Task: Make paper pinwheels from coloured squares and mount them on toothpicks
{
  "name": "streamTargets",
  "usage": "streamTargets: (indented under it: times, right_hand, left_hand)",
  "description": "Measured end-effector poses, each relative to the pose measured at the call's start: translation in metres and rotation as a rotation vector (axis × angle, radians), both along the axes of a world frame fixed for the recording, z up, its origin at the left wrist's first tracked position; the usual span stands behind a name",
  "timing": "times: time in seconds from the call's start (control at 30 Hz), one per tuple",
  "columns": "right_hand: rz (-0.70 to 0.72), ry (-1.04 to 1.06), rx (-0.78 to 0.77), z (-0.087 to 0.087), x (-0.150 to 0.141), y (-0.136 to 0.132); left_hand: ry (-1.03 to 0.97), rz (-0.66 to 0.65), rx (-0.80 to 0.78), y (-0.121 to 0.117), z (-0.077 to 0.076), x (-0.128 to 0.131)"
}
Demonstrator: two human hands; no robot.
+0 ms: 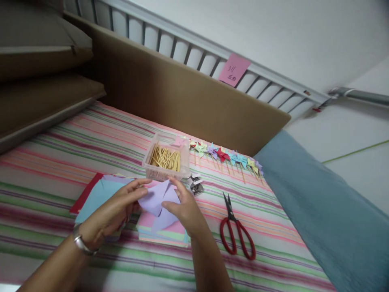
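Between my two hands is a purple sheet of paper (154, 198), cut and partly folded, raised above a stack of coloured paper (164, 235). My left hand (126, 202) pinches its left corner, with a silver bracelet on the wrist. At its right side, my right hand (182, 205) grips the paper, thumb on the face and fingers behind. Under my left hand lie more coloured sheets (100, 194), blue and red among them. Just beyond the paper stand a clear plastic box (185, 162) of thin wooden sticks (165, 158) and a small pile of metal pins (195, 185).
Red-handled scissors (234, 225) lie open to the right. Several paper pinwheels on sticks (223, 155) line the back of the striped cloth (273, 227). A brown board (182, 93) stands behind, below white railings with a pink note (234, 69). Folded brown cushions (45, 81) rise at left.
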State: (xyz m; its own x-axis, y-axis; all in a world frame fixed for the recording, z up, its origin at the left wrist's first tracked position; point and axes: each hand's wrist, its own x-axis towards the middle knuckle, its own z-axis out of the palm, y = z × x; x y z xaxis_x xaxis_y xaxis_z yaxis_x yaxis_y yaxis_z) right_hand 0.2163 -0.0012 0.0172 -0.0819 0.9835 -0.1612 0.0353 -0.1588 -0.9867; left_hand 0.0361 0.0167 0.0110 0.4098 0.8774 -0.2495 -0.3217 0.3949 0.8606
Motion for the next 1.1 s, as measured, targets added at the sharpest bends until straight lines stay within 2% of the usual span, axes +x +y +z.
streamTargets:
  times: [0.17, 0.27, 0.4, 0.73, 0.9, 0.97, 1.1]
  right_hand:
    - [-0.224, 0.125, 0.049, -0.003, -0.013, 0.002]
    - [-0.29, 0.138, 0.107, -0.006, -0.022, 0.002]
    - [-0.302, 0.137, 0.136, -0.008, -0.029, 0.001]
    - [-0.279, 0.071, 0.112, -0.004, -0.034, -0.004]
    - [-0.232, 0.155, 0.022, -0.006, -0.035, -0.003]
    - [-0.233, 0.164, 0.036, -0.007, -0.036, -0.003]
    - [-0.263, 0.055, 0.112, -0.01, -0.037, -0.003]
  left_hand:
    - [-0.172, -0.002, -0.06, -0.01, 0.001, 0.015]
    - [-0.211, 0.075, -0.113, -0.013, -0.005, 0.029]
    - [-0.189, 0.155, -0.157, -0.012, -0.013, 0.035]
    - [-0.072, 0.222, -0.139, -0.011, -0.014, 0.029]
    - [0.024, 0.246, -0.102, -0.009, -0.015, 0.025]
    - [0.057, 0.243, -0.08, -0.008, -0.016, 0.024]
    - [0.095, 0.242, -0.063, -0.009, -0.017, 0.024]
